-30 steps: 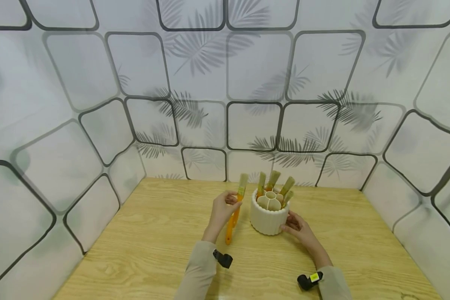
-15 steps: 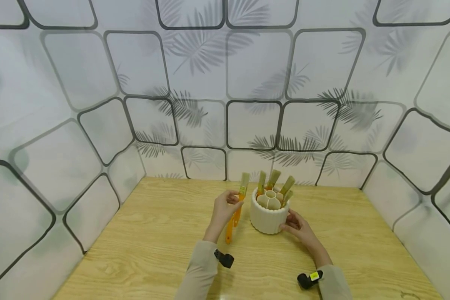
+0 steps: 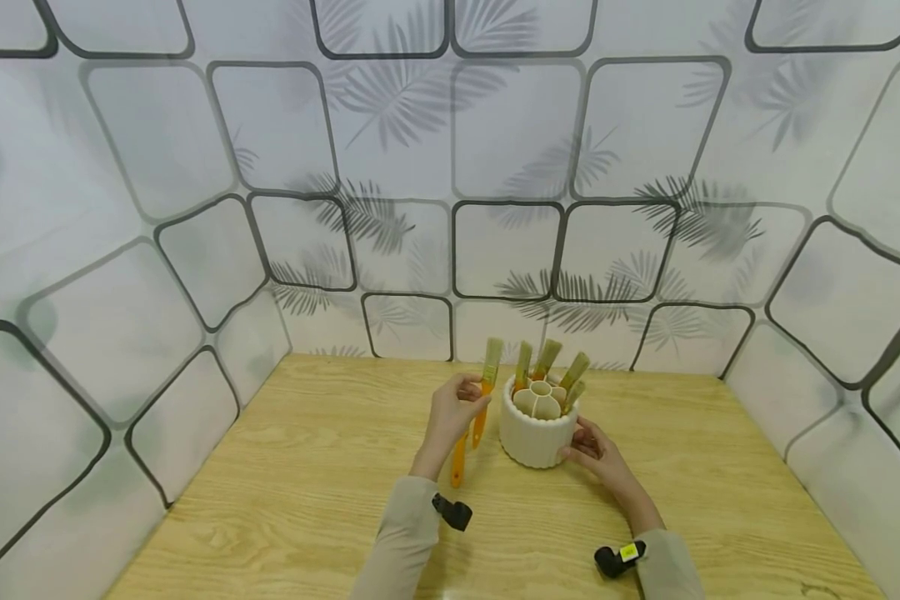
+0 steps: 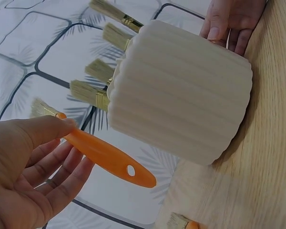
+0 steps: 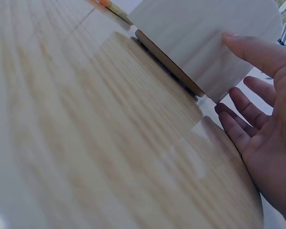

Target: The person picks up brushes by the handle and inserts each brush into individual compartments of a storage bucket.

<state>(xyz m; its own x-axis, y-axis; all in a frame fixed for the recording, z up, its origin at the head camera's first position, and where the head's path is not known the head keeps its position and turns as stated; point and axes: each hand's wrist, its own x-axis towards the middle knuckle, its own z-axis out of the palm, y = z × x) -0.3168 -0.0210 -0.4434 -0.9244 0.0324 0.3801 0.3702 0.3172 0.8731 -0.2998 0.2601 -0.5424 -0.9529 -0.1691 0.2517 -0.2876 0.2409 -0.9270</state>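
My left hand [image 3: 453, 408] pinches a paintbrush [image 3: 492, 362] between thumb and fingers, bristles up and orange handle [image 4: 112, 157] pointing down, just left of a white ribbed brush holder [image 3: 534, 442]. Several paintbrushes [image 3: 547, 358] stand bristles up in the holder's outer compartments, around a round middle one. On the holder's right side, low down, rests my right hand [image 3: 603, 458]; its thumb lies against the wall [image 5: 195, 43] and the fingers curve round behind. Another orange-handled paintbrush [image 3: 458, 462] lies on the table below my left hand, partly hidden by it in the head view.
The wooden table [image 3: 307, 500] runs back to a wall [image 3: 412, 250] patterned with rounded squares and leaves, with similar walls at left and right. A small black camera sits on each wrist, the left one [image 3: 453, 512] and the right one [image 3: 619, 561].
My left hand has moved slightly up and to the right, carrying the paintbrush closer to the holder. The right hand and the holder have stayed in place.
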